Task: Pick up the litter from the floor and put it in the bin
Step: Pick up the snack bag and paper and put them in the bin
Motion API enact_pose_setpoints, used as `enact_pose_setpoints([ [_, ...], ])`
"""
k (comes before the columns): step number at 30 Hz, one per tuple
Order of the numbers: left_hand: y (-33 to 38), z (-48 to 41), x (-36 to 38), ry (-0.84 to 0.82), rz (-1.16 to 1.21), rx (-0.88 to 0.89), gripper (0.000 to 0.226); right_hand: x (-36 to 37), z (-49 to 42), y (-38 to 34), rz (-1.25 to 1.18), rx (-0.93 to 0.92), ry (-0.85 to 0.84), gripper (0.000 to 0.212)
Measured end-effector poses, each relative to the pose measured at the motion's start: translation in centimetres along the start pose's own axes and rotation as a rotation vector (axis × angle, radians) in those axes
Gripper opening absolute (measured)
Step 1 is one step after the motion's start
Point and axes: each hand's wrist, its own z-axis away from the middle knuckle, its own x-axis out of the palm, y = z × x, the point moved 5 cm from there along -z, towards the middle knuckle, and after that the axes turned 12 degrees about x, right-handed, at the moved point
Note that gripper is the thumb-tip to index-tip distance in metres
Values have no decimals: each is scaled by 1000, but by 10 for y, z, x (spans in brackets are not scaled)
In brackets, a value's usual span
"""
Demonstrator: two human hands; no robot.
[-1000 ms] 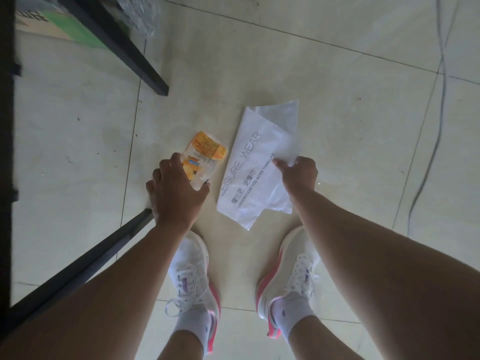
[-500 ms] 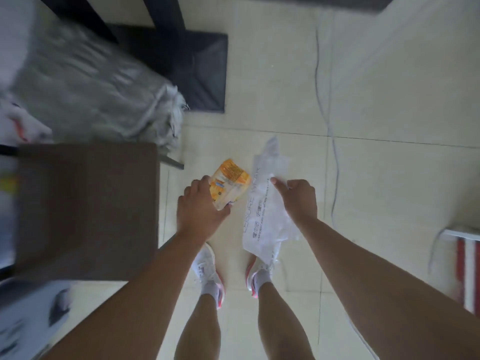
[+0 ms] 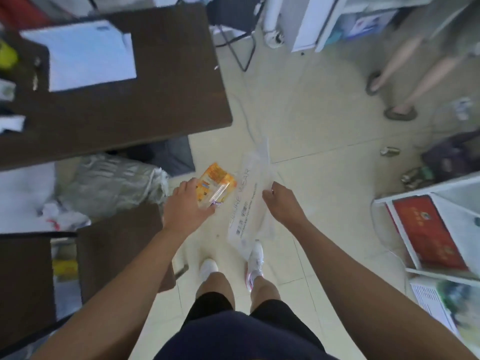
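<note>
Head view, looking down. Gripping an orange packet (image 3: 215,185) in the left hand (image 3: 187,206), fingers curled round it, well above the floor (image 3: 324,203). Pinching the edge of a white bag (image 3: 246,211) in the right hand (image 3: 281,203), hanging down over the right shoe (image 3: 255,258). Further out: grey sack (image 3: 111,183) beside a dark tabletop (image 3: 155,94) bearing white paper (image 3: 88,53); a can (image 3: 389,151) lying on the floor far right.

Even, soft daylight, faint shadows; heavy motion blur throughout, wide-angle bending toward the edges.
</note>
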Motion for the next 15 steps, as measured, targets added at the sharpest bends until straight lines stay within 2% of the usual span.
enact_pose_setpoints([
  [3,31,-7,-2,-25,22,116,76,-27,28,26,-29,88,133,30],
  [8,106,-1,22,-152,68,348,73,-55,94,99,-139,310,404,28],
  [15,248,105,66,-428,-21,755,66,-49,272,241,-383,670,701,27],
])
